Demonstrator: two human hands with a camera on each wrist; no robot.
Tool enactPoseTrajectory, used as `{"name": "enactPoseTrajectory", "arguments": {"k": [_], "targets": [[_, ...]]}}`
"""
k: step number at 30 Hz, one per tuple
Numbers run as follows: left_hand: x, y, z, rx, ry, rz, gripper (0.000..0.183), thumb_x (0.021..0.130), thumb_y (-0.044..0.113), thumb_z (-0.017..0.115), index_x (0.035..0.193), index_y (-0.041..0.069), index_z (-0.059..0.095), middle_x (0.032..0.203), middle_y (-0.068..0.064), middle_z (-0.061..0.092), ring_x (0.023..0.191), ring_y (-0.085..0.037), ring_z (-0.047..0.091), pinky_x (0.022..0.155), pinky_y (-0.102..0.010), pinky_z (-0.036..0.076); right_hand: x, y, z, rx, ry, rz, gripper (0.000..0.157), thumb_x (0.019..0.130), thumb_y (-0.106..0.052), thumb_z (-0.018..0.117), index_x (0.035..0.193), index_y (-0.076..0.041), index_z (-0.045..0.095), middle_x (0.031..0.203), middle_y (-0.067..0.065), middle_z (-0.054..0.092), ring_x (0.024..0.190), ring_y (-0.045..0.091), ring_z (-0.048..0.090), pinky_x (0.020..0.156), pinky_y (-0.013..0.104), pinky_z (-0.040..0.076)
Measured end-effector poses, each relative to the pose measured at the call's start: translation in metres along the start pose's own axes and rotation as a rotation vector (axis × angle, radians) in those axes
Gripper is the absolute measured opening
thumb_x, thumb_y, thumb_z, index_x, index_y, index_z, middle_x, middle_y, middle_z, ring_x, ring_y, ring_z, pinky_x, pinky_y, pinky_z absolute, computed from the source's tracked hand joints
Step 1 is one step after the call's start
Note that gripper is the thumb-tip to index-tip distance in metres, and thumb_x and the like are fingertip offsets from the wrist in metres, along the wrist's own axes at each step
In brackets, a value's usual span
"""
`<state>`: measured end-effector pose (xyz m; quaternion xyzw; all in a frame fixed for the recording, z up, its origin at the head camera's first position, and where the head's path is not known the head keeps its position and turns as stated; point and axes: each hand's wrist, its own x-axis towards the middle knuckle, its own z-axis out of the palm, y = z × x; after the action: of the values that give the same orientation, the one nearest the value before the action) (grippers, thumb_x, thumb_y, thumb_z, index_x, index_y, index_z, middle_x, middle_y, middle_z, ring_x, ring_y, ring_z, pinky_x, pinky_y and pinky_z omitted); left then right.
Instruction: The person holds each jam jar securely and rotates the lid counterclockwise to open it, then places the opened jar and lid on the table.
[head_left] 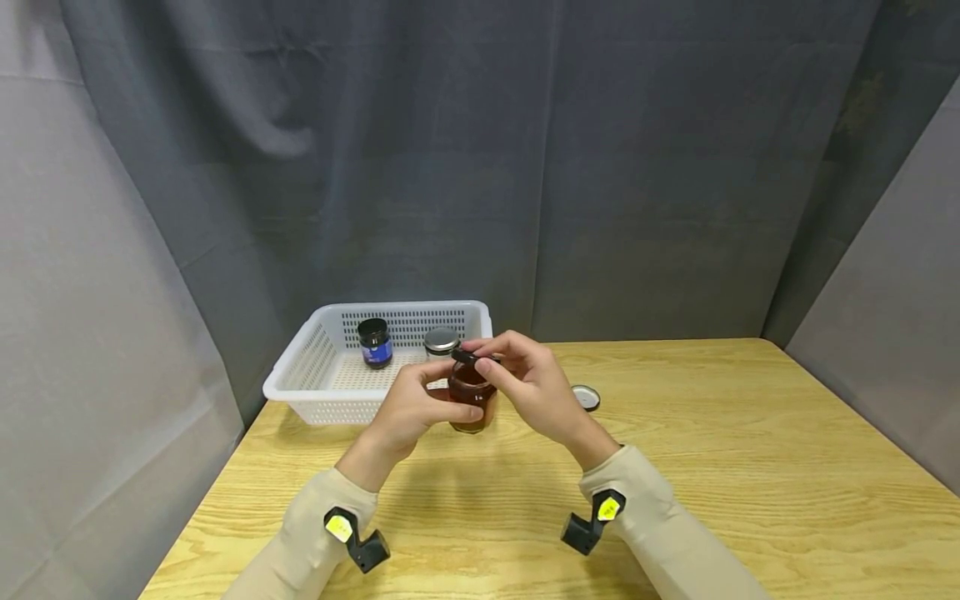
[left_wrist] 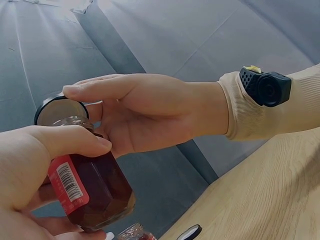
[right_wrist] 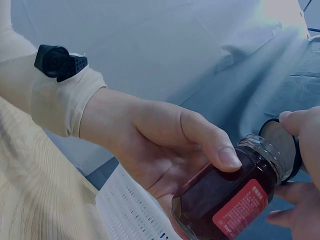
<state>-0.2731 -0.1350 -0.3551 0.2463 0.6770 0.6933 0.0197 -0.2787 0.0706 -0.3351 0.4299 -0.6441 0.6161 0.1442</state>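
Observation:
My left hand point(head_left: 408, 408) grips a glass jar of dark red-brown contents point(head_left: 467, 408), thumb on the near side and fingers around the back. A red label with a barcode point(left_wrist: 71, 187) shows on it in the left wrist view. The jar's mouth is uncovered. Between thumb and fingers, my right hand point(head_left: 536, 383) pinches a black-rimmed lid point(head_left: 463, 356). That lid stands tilted right at the jar's rim, its pale inner side point(right_wrist: 277, 137) facing the glass mouth in the right wrist view.
Behind the left hand, a white perforated basket point(head_left: 315, 395) holds a dark jar with a blue label point(head_left: 375, 348) and a silver-lidded jar point(head_left: 441, 340). Another lid point(head_left: 586, 398) lies inner side up on the wooden table. Beside it, an uncovered jar point(left_wrist: 133, 233) shows in the left wrist view.

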Motion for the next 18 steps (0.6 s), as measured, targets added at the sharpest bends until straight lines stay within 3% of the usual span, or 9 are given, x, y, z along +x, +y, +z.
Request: {"name": "enactPoseTrajectory", "arguments": {"k": [8, 12, 14, 16, 17, 18], "targets": [[-0.0006, 0.0039, 0.0009, -0.002, -0.003, 0.004, 0.056, 0.076, -0.006, 0.086, 0.129, -0.003, 0.069, 0.122, -0.016, 0.071, 0.097, -0.035, 0.073, 0.079, -0.039, 0.06, -0.0001, -0.002, -0.0027, 0.028, 0.035, 0.041, 0.021, 0.105, 0.0, 0.058, 0.126, 0.0, 0.061, 0.127, 0.015, 0.068, 0.115, 0.03, 0.067, 0.099, 0.041, 0.054], [-0.0012, 0.006, 0.0015, -0.01, -0.007, -0.001, 0.055, 0.077, -0.005, 0.085, 0.13, -0.004, 0.068, 0.123, -0.017, 0.07, 0.098, -0.035, 0.072, 0.08, -0.039, 0.06, -0.0003, -0.0028, -0.0035, 0.022, 0.041, 0.064, 0.024, 0.106, -0.003, 0.057, 0.129, 0.001, 0.06, 0.127, 0.015, 0.069, 0.113, 0.029, 0.068, 0.096, 0.035, 0.054], [-0.0016, 0.007, 0.0018, -0.017, -0.008, -0.003, 0.055, 0.077, -0.006, 0.085, 0.129, -0.005, 0.068, 0.122, -0.017, 0.07, 0.098, -0.036, 0.073, 0.079, -0.039, 0.06, -0.0005, -0.0037, -0.0036, 0.022, 0.051, 0.084, 0.024, 0.107, -0.005, 0.056, 0.13, 0.001, 0.06, 0.126, 0.015, 0.069, 0.108, 0.027, 0.069, 0.077, 0.026, 0.056], [-0.002, 0.0082, 0.0024, -0.019, -0.007, -0.004, 0.054, 0.077, -0.006, 0.085, 0.129, -0.005, 0.068, 0.122, -0.018, 0.071, 0.099, -0.036, 0.073, 0.08, -0.039, 0.06, -0.0006, -0.0048, -0.004, 0.027, 0.073, 0.115, 0.024, 0.108, -0.009, 0.055, 0.13, 0.0, 0.061, 0.124, 0.014, 0.07, 0.104, 0.026, 0.069, 0.058, 0.021, 0.049], [-0.002, 0.0085, 0.0026, -0.02, -0.006, -0.006, 0.054, 0.077, -0.006, 0.084, 0.129, -0.006, 0.067, 0.122, -0.018, 0.07, 0.099, -0.036, 0.073, 0.08, -0.039, 0.06, -0.0005, -0.0055, -0.0041, 0.032, 0.086, 0.131, 0.025, 0.108, -0.011, 0.055, 0.131, -0.002, 0.061, 0.123, 0.014, 0.07, 0.102, 0.026, 0.07, 0.051, 0.022, 0.043], [-0.0022, 0.0086, 0.0027, -0.02, -0.005, -0.006, 0.054, 0.077, -0.007, 0.085, 0.129, -0.006, 0.067, 0.121, -0.018, 0.07, 0.099, -0.035, 0.073, 0.08, -0.039, 0.06, -0.0002, -0.0066, -0.004, 0.046, 0.096, 0.145, 0.025, 0.109, -0.012, 0.055, 0.131, -0.003, 0.062, 0.123, 0.014, 0.07, 0.103, 0.027, 0.07, 0.052, 0.021, 0.046]]}}
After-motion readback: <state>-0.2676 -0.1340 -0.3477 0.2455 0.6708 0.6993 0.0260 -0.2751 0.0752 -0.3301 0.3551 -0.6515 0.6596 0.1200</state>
